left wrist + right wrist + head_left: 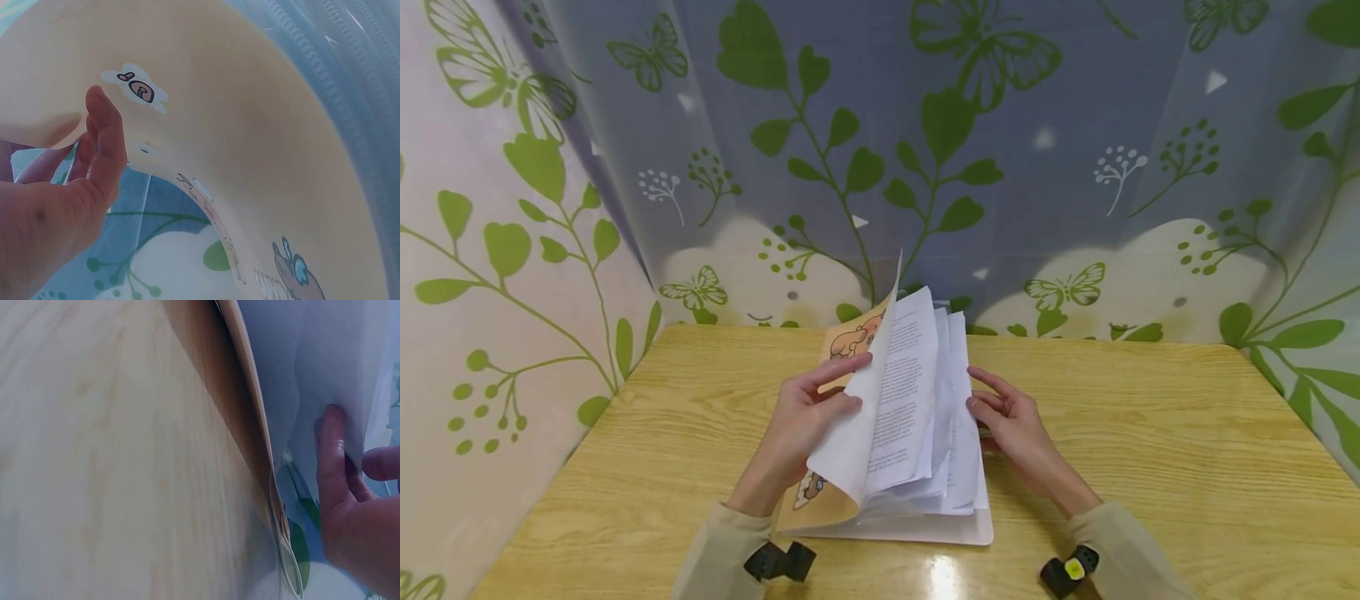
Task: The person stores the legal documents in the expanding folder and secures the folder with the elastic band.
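A folder lies on the table, its beige cover (pixel 838 507) printed with cartoon animals and bent upward at the left. My left hand (pixel 797 417) holds the cover's free edge, thumb and index finger towards its white inner side. In the left wrist view, a digit of that hand (pixel 75 200) presses on the beige face while other fingers go behind the edge. Loose printed sheets (pixel 902 392) stand fanned inside, over the pale back cover (pixel 925 532). At their right edge, my right hand (pixel 1018 425) pinches the sheets between thumb and fingers.
The folder rests mid-way on a wood-grain table (pixel 1150 433). Behind and at the left hangs a curtain (pixel 1045 192) with green leaves and butterflies. Black devices (pixel 778 560) are strapped at both sleeves.
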Demonstrator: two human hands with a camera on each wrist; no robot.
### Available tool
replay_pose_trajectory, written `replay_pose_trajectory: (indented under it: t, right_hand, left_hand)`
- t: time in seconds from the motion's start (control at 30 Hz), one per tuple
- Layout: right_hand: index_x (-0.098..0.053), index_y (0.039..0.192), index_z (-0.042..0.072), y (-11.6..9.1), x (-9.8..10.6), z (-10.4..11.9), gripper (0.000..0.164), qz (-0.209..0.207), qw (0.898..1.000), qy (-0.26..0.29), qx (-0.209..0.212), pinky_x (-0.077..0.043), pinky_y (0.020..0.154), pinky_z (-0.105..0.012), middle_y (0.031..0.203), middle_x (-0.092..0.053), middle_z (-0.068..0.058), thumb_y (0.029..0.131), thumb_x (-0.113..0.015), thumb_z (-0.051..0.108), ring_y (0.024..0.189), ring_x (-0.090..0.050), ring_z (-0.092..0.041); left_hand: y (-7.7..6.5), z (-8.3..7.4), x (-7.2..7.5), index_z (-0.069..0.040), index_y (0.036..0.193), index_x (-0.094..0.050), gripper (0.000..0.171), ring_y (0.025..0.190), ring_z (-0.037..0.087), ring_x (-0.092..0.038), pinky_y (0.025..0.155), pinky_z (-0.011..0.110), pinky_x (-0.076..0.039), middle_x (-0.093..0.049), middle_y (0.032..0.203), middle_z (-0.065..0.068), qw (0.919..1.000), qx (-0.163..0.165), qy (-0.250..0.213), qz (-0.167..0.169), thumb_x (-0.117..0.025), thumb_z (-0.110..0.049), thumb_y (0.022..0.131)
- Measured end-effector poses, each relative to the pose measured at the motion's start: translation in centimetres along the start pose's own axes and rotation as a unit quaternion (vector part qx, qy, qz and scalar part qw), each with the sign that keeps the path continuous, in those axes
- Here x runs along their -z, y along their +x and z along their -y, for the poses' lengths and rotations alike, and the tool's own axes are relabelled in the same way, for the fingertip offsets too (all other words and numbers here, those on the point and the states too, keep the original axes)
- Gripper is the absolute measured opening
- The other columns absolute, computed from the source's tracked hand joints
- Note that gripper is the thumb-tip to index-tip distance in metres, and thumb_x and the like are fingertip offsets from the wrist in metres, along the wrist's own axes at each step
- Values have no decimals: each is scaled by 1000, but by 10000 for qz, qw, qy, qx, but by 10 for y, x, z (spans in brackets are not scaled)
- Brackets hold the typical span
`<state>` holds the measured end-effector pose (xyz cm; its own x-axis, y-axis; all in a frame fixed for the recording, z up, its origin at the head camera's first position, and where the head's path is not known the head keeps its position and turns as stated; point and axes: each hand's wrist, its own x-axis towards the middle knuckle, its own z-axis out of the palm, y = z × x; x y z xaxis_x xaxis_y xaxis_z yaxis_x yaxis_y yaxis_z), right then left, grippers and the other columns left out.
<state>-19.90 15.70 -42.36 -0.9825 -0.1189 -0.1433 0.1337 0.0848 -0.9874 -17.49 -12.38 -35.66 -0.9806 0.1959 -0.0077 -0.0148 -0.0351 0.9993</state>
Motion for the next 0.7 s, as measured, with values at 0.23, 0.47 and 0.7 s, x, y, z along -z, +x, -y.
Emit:
replay_pose_trajectory:
  t: [0.23, 0.47, 0.7]
  right_hand:
    - [-40, 157, 19, 1, -2, 0, 54, 16, 10000, -5, -65, -60, 69, -27, 132, -66, -13, 105, -54, 17, 91, -71, -10]
    - [-41, 156, 18, 1, -2, 0, 53, 81, 9999, -21, -126, -58, 67, -26, 123, -70, -7, 105, -55, 22, 88, -70, -11]
    - [-40, 156, 16, 3, -3, -2, 55, 232, 9997, -58, -85, -58, 65, -26, 124, -71, -8, 105, -58, 24, 85, -70, -12]
  left_hand:
    - [1, 0, 0, -14, 142, -63, 51, 87, 20, -72, 65, 33, -62, -56, 144, 11, 10000, 9, 63, -23, -58, 2, 94]
    - [1, 1, 0, -13, 142, -62, 52, 86, 19, -72, 64, 33, -62, -55, 147, 8, 10000, -5, 50, -13, -58, 3, 93]
    - [1, 1, -1, -13, 142, -63, 52, 84, 18, -72, 62, 32, -61, -54, 150, 3, 10000, -47, 58, 4, -57, 3, 93]
